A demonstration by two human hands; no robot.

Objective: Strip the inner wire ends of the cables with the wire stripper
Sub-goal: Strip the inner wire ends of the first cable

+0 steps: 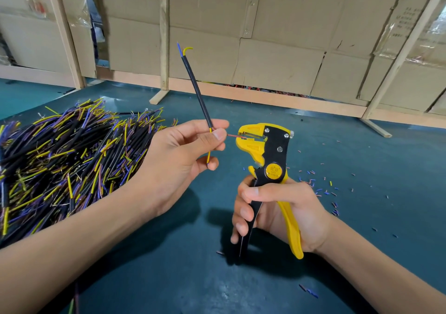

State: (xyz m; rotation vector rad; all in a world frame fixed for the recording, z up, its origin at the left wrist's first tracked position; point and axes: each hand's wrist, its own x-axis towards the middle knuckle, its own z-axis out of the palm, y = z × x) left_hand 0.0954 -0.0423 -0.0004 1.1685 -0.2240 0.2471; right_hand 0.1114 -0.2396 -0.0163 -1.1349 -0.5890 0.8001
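Nearest to me is my right hand (270, 207), with the fingers curled around the two handles of the wire stripper (268, 168). The handles stand apart, so I judge they are not yet squeezed. The tool stands nearly upright, its yellow head on top and the mouth opening to my left.

A little farther and to the left is my left hand (178, 156). Its thumb and forefinger pinch the black cable (196, 89) at its lower end, just where the jacket stops. From this pinch the brownish inner wire (233, 135) goes out to the right, almost level, and its tip is already in the mouth of the stripper. So the wire's long axis points straight from my left hand to the tool head, and the two are just beside each other. The yellow inner wire (209, 155) hangs down from the same pinch, out of the way.

The cable rises away from me, leaning left (its far end shows a blue and a yellow wire).

Farther left on the table (362, 159) lies the pile of cables (62, 159).
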